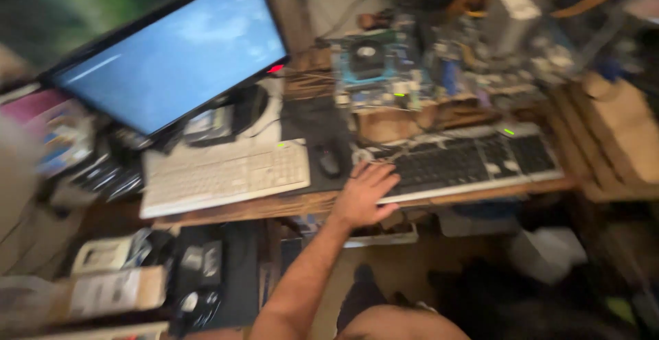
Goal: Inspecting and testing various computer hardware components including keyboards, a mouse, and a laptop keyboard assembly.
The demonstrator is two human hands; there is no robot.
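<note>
monitor top cut off, circuit boards blurred

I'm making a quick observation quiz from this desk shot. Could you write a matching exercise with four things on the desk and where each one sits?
Things:
1. monitor
2. white keyboard
3. black keyboard
4. mouse

Places:
A. under the fingers of the hand
B. between the two keyboards
C. tilted, at the back left of the desk
D. just below the screen, at the left

Pairs: 1-C, 2-D, 3-A, 4-B
</note>
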